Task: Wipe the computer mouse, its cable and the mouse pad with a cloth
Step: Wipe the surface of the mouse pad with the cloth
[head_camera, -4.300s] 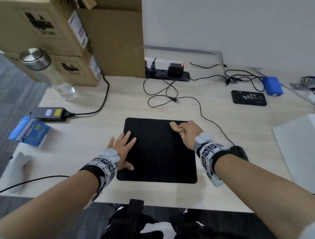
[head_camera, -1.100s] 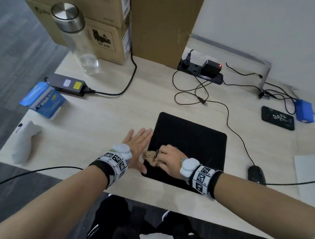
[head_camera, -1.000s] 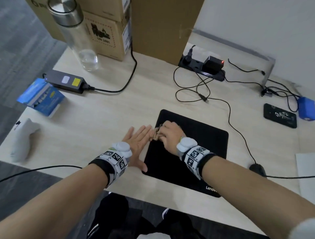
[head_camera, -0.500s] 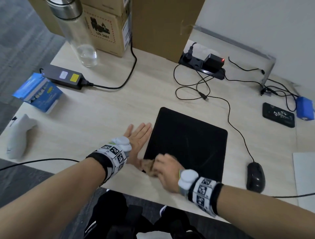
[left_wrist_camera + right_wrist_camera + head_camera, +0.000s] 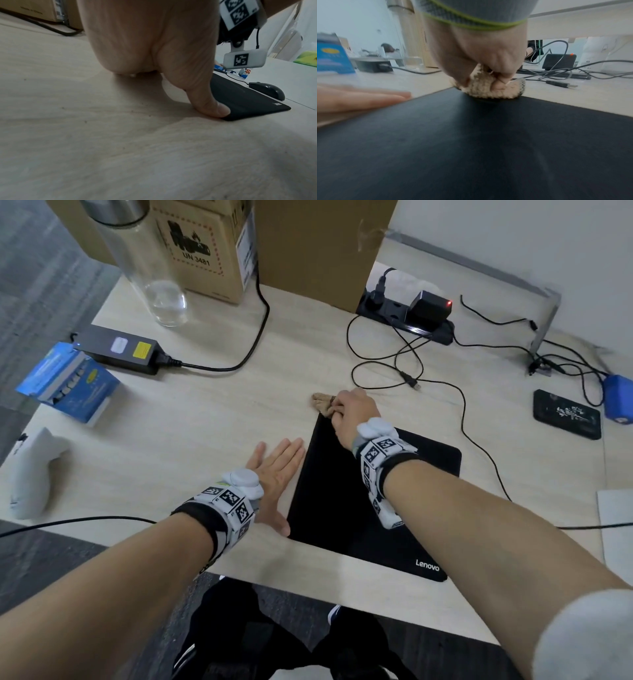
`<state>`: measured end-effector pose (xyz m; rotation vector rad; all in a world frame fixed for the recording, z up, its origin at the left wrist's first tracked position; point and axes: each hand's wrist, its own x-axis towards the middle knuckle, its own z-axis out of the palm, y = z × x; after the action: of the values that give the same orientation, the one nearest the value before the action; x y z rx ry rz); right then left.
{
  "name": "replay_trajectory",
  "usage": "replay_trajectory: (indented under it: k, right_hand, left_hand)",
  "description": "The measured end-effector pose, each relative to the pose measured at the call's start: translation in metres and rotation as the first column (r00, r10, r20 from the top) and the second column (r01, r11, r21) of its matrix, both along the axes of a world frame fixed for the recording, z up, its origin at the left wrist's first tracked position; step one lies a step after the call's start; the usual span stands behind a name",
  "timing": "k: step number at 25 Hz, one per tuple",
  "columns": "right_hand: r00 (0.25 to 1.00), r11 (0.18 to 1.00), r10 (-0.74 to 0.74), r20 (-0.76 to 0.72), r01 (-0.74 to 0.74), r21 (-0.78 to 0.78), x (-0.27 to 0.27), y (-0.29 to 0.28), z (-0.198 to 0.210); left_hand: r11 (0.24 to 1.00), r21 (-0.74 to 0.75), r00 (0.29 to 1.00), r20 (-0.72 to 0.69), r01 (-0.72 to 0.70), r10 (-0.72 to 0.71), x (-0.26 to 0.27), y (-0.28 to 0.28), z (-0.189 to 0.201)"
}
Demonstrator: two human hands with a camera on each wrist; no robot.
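The black mouse pad lies near the table's front edge. My right hand grips a crumpled beige cloth and presses it on the pad's far left corner, the cloth partly over the edge. My left hand lies flat and open on the table beside the pad's left edge. Its thumb presses the pad's near left corner. The black mouse sits just past the pad's right side, hidden by my right arm in the head view. Its cable runs back toward the wall.
A glass bottle, cardboard boxes and a power strip stand at the back. A power adapter, a blue box and a white object lie left. A black device and white sheet lie right.
My right hand has swept the cloth from the pad's near left edge up to its far left corner. The left hand has stayed beside the pad.
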<state>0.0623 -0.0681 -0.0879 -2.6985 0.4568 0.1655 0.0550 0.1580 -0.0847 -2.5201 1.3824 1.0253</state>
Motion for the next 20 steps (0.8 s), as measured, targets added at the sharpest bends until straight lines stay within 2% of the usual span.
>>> replay_trajectory:
  k: [1, 2, 4, 6, 8, 10, 12, 14, 16, 18, 20]
  right_hand:
    - [0.998, 0.999, -0.044, -0.037, 0.043, -0.031, 0.0, 0.005, 0.002]
    - [0.999, 0.999, -0.024, -0.045, 0.022, -0.05, -0.009, 0.014, 0.001]
    - [0.988, 0.988, 0.152, 0.029, -0.152, -0.001, -0.053, 0.044, 0.003]
    - [0.93, 0.928, 0.354, 0.101, -0.363, 0.089, -0.116, 0.07, 0.009]
    - [0.861, 0.849, 0.5, 0.094, -0.509, 0.142, -0.165, 0.083, 0.013]
    - [0.799, 0.789, 0.594, 0.09, -0.601, 0.13, -0.173, 0.08, 0.01]
    - [0.772, 0.77, 0.626, 0.111, -0.634, 0.073, -0.148, 0.07, 0.003]
    - [0.85, 0.853, 0.509, 0.138, -0.519, 0.051, -0.109, 0.052, -0.007]
    - [0.948, 0.959, 0.28, 0.152, -0.285, 0.011, -0.07, 0.022, -0.013]
    - [0.991, 0.995, 0.096, 0.091, -0.094, -0.027, -0.04, -0.004, -0.01]
    - [1.0, 0.998, 0.001, 0.012, -0.001, -0.061, -0.028, -0.014, -0.006]
  left_hand:
    - [1.0, 0.001, 1.0, 0.0, -0.002, 0.002, 0.0, -0.001, 0.001]
    - [1.0, 0.004, 1.0, 0.004, -0.003, 0.003, 0.0, -0.001, 0.003]
    - [1.0, 0.01, 1.0, 0.018, 0.006, -0.006, -0.001, -0.001, 0.003]
    - [0.999, -0.033, 1.0, 0.025, -0.015, 0.016, -0.003, 0.0, 0.001]
    - [0.997, -0.071, 0.997, 0.066, -0.029, 0.034, -0.006, 0.001, 0.0]
    - [0.997, -0.07, 0.995, 0.088, -0.03, 0.036, -0.006, 0.001, -0.002]
    - [0.999, -0.038, 0.998, 0.056, -0.03, 0.032, -0.004, 0.0, -0.001]
    - [1.0, -0.006, 1.0, 0.013, -0.021, 0.021, -0.001, -0.002, 0.0]
    - [1.0, 0.028, 1.0, 0.001, 0.007, -0.007, 0.0, -0.002, 0.002]
    - [0.999, 0.04, 1.0, 0.011, 0.015, -0.015, 0.0, -0.002, 0.006]
    - [0.998, 0.059, 0.999, 0.034, 0.019, -0.021, -0.001, -0.005, 0.009]
